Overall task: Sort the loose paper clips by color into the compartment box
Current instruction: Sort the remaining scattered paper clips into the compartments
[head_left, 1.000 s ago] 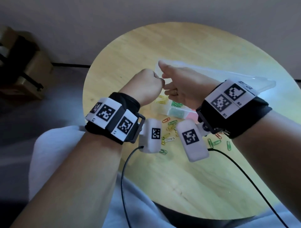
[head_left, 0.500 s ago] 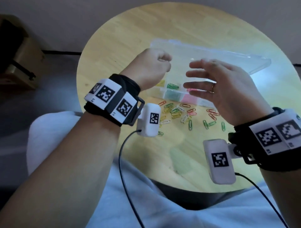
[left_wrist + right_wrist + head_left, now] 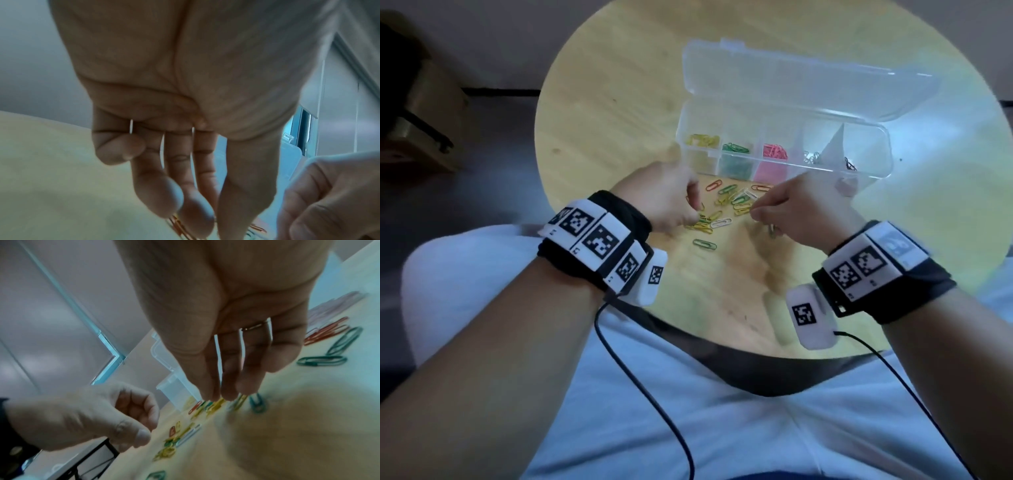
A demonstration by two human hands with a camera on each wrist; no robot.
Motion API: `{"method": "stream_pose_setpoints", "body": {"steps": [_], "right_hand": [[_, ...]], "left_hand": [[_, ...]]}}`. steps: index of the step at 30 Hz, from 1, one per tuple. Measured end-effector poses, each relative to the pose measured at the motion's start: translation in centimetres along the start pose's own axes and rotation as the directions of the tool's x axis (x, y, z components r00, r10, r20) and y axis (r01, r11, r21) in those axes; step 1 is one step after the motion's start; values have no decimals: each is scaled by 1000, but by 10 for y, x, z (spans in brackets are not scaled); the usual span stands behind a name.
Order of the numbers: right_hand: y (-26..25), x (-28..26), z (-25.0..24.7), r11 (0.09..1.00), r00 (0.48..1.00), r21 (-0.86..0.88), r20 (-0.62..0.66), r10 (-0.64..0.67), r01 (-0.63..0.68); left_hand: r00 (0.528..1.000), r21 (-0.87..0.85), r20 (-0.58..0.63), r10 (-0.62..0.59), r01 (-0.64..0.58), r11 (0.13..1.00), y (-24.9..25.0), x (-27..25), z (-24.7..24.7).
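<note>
The clear compartment box (image 3: 866,171) lies with its lid open at the back of the round wooden table (image 3: 602,113). It holds yellow clips (image 3: 702,140), green clips (image 3: 736,149) and pink clips (image 3: 775,152) in separate compartments. Loose paper clips (image 3: 726,205) of mixed colours lie in front of it. My left hand (image 3: 697,205) hovers over the pile's left side with loosely curled fingers (image 3: 164,194) pointing down; nothing shows in its palm. My right hand (image 3: 756,209) reaches down on the right, its straight fingertips (image 3: 216,395) touching yellow clips (image 3: 213,407).
The box's right compartments hold silver clips (image 3: 811,157), a slanted divider and a few dark clips (image 3: 850,165). A lone green clip (image 3: 704,244) lies nearer me. Cables hang from both wrist cameras across my lap. A dark wooden piece of furniture (image 3: 417,130) stands left of the table.
Both hands came down from above the box to the loose pile. The right hand, spread open in the air before, now points its fingertips onto the clips.
</note>
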State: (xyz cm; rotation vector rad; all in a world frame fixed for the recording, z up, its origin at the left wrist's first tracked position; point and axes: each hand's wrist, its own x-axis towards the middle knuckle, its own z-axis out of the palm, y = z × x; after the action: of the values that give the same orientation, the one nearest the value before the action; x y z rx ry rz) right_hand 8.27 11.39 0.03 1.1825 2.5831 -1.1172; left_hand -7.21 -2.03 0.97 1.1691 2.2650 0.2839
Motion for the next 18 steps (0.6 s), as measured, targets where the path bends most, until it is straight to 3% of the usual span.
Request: {"method": "stream_pose_setpoints", "body": {"steps": [12,18], "right_hand": [[-3,8,8,970,999,-244,-28,-24,16],[1,0,13,936,996,-352,-75,-43,13]], "left_hand": [[997,132,69,-30,21,991,14,6,5],[996,39,79,38,-41,998,20,9,1]]}}
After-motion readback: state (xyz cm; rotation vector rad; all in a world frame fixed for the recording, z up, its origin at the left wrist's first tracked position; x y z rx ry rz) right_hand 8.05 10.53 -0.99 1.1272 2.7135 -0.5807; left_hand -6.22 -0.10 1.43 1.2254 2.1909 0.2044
